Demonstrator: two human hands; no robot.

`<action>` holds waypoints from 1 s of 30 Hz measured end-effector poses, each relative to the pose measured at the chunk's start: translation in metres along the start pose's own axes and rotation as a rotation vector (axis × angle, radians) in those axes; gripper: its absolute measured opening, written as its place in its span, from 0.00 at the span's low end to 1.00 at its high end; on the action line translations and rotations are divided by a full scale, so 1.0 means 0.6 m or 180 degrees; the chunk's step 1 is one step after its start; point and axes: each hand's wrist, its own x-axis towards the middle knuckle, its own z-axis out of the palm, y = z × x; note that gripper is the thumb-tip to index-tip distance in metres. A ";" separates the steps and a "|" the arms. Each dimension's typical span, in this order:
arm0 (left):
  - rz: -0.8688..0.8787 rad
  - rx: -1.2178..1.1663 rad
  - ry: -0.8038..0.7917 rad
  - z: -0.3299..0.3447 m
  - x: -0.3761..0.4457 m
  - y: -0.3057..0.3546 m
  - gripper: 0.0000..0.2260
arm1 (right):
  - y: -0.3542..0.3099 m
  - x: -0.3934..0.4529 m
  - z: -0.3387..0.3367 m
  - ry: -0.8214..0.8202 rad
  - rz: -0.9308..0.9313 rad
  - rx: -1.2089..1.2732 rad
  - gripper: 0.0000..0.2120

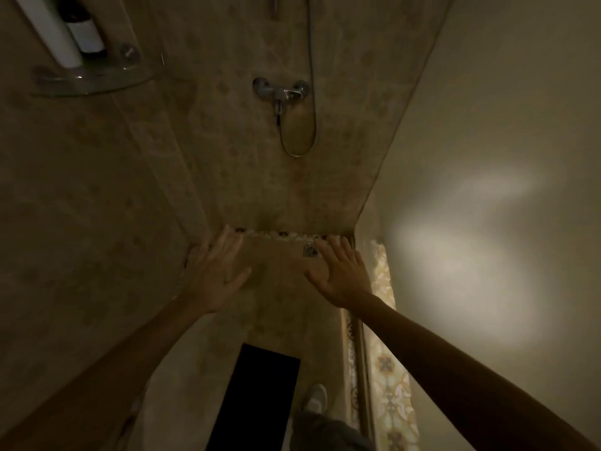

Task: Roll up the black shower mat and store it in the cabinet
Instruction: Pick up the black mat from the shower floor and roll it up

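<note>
Dim tiled shower stall, seen from above the person's arms. The mat (257,398) lies flat and unrolled on the floor, a black rectangle, well below and nearer to the person than the tap (280,91). Both hands are stretched out in the air, fingers spread and loose, gripping nothing. The left hand (218,275) hangs below and left of the tap, over the spot where the left wall meets the floor. The right hand (342,274) hangs below and a bit right of the tap, palm down, fingertips close to the drain (309,250) in the picture; cannot tell if it touches anything. Neither hand is near the mat, which sits between the two forearms lower down. A hose (304,138) loops down from the tap. A shelf (94,79) is fixed up left of the tap, with a white tube (48,29) and a dark bottle (85,30) standing on it. A shoe (314,398) stands just right of the mat. A patterned tile strip (388,359) runs along the floor edge, right of the mat. A pale wall (494,125) fills the side right of the tap, with a bright patch on it.
</note>
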 end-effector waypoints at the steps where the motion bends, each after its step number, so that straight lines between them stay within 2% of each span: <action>1: -0.0097 -0.0053 -0.0033 0.012 0.027 0.015 0.38 | 0.020 0.018 -0.006 -0.0025 -0.0033 -0.0044 0.37; 3: -0.0169 -0.0146 -0.0144 0.034 0.078 0.047 0.39 | 0.059 0.051 -0.022 -0.0127 -0.0032 -0.0072 0.37; 6: 0.0004 0.0234 -0.0166 0.065 0.146 0.097 0.37 | 0.101 0.080 -0.048 -0.0129 0.0070 -0.0004 0.36; 9: 0.0082 0.0305 -0.0169 0.080 0.205 0.134 0.35 | 0.138 0.114 -0.069 -0.0141 0.0061 -0.0060 0.36; 17: 0.0018 0.0223 -0.0274 0.119 0.328 0.145 0.33 | 0.218 0.258 -0.081 -0.0456 -0.0059 -0.0306 0.37; 24: -0.0886 -0.0342 -0.0217 0.180 0.427 0.098 0.32 | 0.235 0.462 -0.046 -0.0854 -0.0647 -0.0666 0.43; 30: -0.1675 -0.0768 -0.0157 0.208 0.417 0.046 0.34 | 0.158 0.598 0.004 -0.1251 -0.1441 -0.0851 0.43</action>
